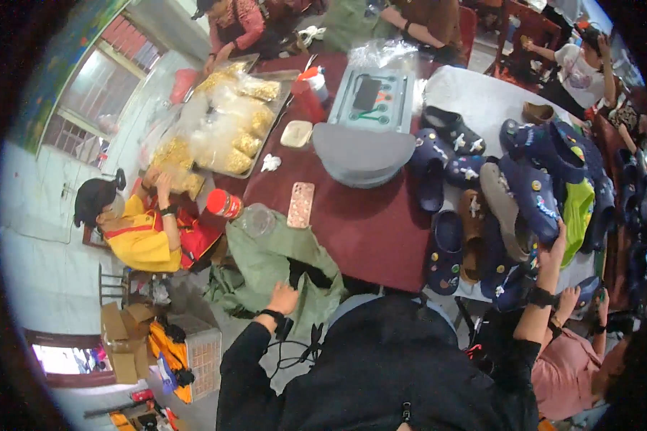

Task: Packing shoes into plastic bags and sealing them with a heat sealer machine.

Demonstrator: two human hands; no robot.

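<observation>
Left hand (283, 297) rests on a green bag (280, 262) at the near edge of the dark red tabletop (366, 223) — grip not discernible. Right hand (556, 244) is raised, fingers touching a navy clog (535, 201) in the shoe pile — grasp unclear.

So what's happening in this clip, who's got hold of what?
A person in black stands at a dark red table. The left hand rests on a green sack at the table's edge. The right hand reaches up to a pile of dark blue clogs with charms. Other people sit around the table near trays of bagged yellow items.
</observation>
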